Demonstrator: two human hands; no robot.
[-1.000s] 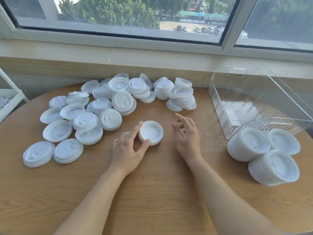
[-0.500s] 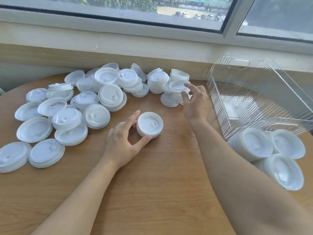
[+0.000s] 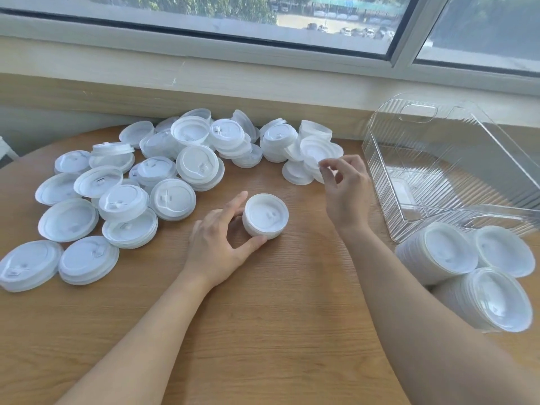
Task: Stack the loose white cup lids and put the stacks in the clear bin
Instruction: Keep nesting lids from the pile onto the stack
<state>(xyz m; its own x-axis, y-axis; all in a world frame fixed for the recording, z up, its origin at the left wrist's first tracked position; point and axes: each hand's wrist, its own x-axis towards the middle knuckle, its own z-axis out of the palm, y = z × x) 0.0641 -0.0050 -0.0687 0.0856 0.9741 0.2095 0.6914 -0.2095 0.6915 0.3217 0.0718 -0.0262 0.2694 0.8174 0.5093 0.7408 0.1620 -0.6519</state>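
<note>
Several loose white cup lids [image 3: 125, 182] lie scattered over the left and back of the round wooden table [image 3: 263, 331]. A short stack of lids [image 3: 265, 216] stands in the middle, and my left hand [image 3: 217, 244] holds it between thumb and fingers. My right hand [image 3: 343, 187] pinches the rim of one lid [image 3: 317, 150] at the right end of the pile. The clear bin [image 3: 455, 171] stands at the right, holding no lids. Three long lid stacks [image 3: 467, 273] lie on their sides in front of the bin.
A window ledge and wall run close behind the table. The bin's near wall stands right of my right hand. Bare wood lies between the two forearms, near the table's front edge.
My right hand went from beside the small stack to the far lid pile and has pinched a lid there. My left hand kept its hold on the stack. The view tilted down.
</note>
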